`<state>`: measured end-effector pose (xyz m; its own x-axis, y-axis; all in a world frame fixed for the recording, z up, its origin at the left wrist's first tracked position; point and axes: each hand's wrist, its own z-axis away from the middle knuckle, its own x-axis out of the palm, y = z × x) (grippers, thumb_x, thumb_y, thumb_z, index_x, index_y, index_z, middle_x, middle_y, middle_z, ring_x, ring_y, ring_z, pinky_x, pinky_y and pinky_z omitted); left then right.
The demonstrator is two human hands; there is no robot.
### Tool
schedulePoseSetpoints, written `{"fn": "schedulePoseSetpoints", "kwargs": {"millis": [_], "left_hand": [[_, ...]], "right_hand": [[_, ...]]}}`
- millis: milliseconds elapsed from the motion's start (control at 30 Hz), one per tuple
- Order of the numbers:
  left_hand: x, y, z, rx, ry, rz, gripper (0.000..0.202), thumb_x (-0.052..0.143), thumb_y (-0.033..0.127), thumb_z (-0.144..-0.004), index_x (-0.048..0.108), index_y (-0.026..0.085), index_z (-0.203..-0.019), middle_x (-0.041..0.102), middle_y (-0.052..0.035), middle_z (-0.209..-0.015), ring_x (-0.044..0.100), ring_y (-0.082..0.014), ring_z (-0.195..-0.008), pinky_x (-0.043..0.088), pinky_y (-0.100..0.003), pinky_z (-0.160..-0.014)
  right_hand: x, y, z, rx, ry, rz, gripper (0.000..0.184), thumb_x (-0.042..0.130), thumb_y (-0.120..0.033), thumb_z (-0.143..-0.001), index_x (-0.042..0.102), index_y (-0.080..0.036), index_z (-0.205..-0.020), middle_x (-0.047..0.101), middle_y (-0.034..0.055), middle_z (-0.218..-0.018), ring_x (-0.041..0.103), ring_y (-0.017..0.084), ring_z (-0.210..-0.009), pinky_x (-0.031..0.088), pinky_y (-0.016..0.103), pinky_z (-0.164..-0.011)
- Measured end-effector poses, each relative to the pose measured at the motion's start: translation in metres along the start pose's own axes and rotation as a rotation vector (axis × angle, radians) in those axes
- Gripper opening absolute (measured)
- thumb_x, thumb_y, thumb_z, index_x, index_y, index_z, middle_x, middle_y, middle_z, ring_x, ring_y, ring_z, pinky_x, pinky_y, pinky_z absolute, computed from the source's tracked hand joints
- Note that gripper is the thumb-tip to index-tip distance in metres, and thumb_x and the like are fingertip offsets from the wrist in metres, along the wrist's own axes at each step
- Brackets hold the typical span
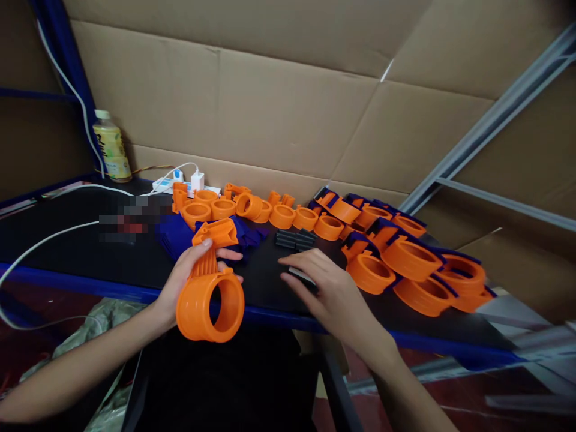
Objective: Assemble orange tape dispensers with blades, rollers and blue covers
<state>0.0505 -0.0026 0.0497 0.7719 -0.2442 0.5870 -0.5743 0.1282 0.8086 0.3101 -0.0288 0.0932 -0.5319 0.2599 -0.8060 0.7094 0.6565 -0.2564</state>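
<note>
Orange part [197, 312] at the near edge of the worktop [263, 282]
Head view: the left hand [180, 277] pinches its stem; a loosened grip could drop it past that edge. The right hand [333, 289] curls over a pale-edged piece [302, 275]; whether gripping, I cannot tell.

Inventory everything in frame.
Table: one, black, centre
Held ring part: one, orange, front left
Loose ring parts: many, orange, table back
Two-tone ring parts: many, orange/blue, table right
Pieces: several, blue, behind held ring part
Blocks: several, black, table centre
Sliver: one, pale, front centre
Power strip: one, white, back left
Charger: one, white, back left
Bottle: one, yellow, back left
Cables: several, white, left
Panels: several, brown, behind
Bars: several, grey, right
Crumpled sheet: one, greenish, below left
Left hand: one, around held ring part
Right hand: one, at sliver, hold unclear
</note>
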Motion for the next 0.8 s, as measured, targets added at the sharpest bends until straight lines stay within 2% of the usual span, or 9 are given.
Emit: {"fn": "schedulePoseSetpoints", "kwargs": {"millis": [100,200,400,633,800], "left_hand": [[0.003,0.000,0.001,0.014,-0.054,-0.066,0.038,0.062,0.041,-0.089,0.074,0.006,-0.094,0.072,-0.0099,-0.063,0.075,-0.0269,-0.071,0.059,-0.032,-0.067],[0.006,0.002,0.002,0.007,-0.096,-0.107,0.039,0.066,0.043,-0.085,0.074,0.006,-0.093,0.073,-0.0104,-0.064,0.074,-0.0274,-0.065,0.059,-0.032,-0.061],[-0.002,0.001,-0.003,-0.155,-0.127,-0.124,0.053,0.056,0.062,-0.086,0.074,0.012,-0.087,0.069,-0.0066,-0.056,0.071,-0.0220,-0.055,0.053,-0.026,-0.050],[-0.003,-0.009,-0.006,-0.085,-0.097,-0.239,0.039,0.063,0.055,-0.086,0.064,0.016,-0.089,0.070,-0.0052,-0.054,0.070,-0.0216,-0.049,0.050,-0.024,-0.047],[0.002,-0.008,-0.004,-0.067,-0.093,-0.256,0.038,0.061,0.053,-0.089,0.061,0.016,-0.096,0.070,-0.0056,-0.053,0.069,-0.0201,-0.047,0.048,-0.022,-0.045]], "right_hand": [[-0.003,0.036,0.023,0.084,-0.086,0.099,0.034,0.060,-0.029,-0.095,0.065,-0.027,-0.128,0.070,0.0087,-0.121,0.064,0.026,-0.113,0.056,0.050,-0.096],[-0.004,0.053,0.043,0.115,-0.145,0.078,0.034,0.057,-0.030,-0.096,0.064,-0.029,-0.130,0.070,0.0081,-0.121,0.065,0.025,-0.113,0.056,0.049,-0.097],[-0.005,0.062,0.058,0.147,-0.034,0.065,0.023,0.057,-0.033,-0.096,0.072,-0.026,-0.112,0.072,0.0093,-0.111,0.068,0.027,-0.104,0.058,0.048,-0.091],[-0.007,0.069,0.053,0.131,-0.073,0.063,0.019,0.056,-0.032,-0.097,0.072,-0.025,-0.105,0.073,0.0081,-0.104,0.069,0.026,-0.097,0.059,0.045,-0.085],[-0.016,0.071,0.060,0.155,-0.076,0.093,0.019,0.056,-0.033,-0.097,0.073,-0.026,-0.101,0.074,0.0071,-0.100,0.071,0.026,-0.091,0.059,0.045,-0.082]]}}
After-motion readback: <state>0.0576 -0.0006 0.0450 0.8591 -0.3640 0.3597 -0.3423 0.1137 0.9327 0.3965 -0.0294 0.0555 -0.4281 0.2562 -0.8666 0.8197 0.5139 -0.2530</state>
